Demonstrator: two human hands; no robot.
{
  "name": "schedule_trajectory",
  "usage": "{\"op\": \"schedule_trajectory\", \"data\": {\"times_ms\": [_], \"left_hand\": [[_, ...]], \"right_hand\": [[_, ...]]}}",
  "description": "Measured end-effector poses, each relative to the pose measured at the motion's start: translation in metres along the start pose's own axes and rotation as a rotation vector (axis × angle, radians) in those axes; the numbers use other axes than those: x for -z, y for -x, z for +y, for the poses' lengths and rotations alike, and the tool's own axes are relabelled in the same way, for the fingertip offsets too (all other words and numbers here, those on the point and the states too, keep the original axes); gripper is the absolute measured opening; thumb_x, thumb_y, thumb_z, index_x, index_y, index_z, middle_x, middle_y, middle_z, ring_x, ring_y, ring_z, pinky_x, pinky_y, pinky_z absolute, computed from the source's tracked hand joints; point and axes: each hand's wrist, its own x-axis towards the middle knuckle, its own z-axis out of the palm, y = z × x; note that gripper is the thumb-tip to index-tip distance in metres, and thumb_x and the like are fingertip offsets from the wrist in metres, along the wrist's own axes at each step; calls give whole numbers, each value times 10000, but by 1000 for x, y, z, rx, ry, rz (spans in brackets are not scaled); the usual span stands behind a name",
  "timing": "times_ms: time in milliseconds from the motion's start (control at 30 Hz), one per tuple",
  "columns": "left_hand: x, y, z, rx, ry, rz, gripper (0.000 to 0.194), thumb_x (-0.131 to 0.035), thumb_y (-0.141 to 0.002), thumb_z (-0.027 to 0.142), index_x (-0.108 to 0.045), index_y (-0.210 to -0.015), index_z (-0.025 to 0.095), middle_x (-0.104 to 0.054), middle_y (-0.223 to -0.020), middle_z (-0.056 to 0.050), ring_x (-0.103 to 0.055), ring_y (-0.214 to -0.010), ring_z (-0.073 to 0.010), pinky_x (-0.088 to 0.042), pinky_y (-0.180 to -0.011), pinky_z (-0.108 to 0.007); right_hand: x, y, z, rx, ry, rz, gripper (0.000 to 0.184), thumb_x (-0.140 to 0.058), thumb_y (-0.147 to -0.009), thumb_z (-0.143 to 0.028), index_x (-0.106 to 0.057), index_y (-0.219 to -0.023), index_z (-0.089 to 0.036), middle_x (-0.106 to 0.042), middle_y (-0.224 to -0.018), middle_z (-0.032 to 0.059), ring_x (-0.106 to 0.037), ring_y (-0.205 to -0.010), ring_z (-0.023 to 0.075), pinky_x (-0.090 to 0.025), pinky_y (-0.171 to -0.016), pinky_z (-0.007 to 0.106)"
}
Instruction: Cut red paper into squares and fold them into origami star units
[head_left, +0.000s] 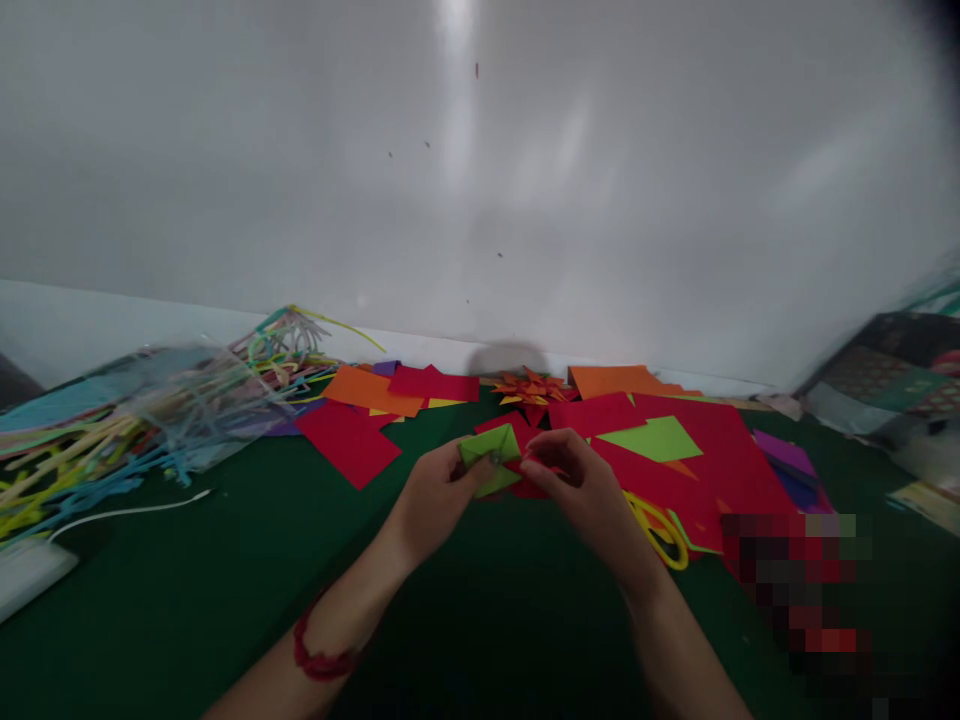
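The green tabletop bears a star near its far edge. In front, the left hand pinches green paper; whether the curled right hand beside it grips anything, I cannot tell.

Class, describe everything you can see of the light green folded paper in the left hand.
The light green folded paper looks thin, with creased flaps: a pointed upper part and a green section below. It is tilted, held at its left side over the dark green tabletop by the left hand. The right hand is beside its right edge; whether they touch is unclear.
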Motion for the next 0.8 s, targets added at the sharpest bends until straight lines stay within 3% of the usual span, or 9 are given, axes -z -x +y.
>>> {"op": "schedule_trajectory", "data": {"times_ms": [133, 433, 800], "left_hand": [[1, 0, 2, 18, 46, 33, 258, -528, -798, 326, -625, -974, 166, -687, -930, -56, -646, -786, -177, -526, -666, -272], [-1, 3, 4, 40, 145, 74, 254, -572, -777, 326, -663, -945, 159, -699, -919, -58, -650, -823, -188, -535, -679, -265], [-4, 13, 16, -29, 42, 165, 212, -612, -748, 305, -695, -907, 192, -709, -888, -28, -646, -810, -188, -531, -731, -297]], "right_hand": [[4, 0, -2, -25, 118, -29, 230, -585, -770, -410, -609, -803, -184, -624, -725, 8, -582, -660, 140, -466, -580, 247], [-1, 3, -6, -11, 112, -3, 241, -601, -759, -414, -578, -734, -175, -584, -658, -8, -545, -599, 125, -423, -520, 227], [-10, 13, -14, 34, 50, 181, 224, -656, -718, -394, -557, -742, -194, -649, -641, 1, -608, -580, 150, -477, -552, 252]]}}
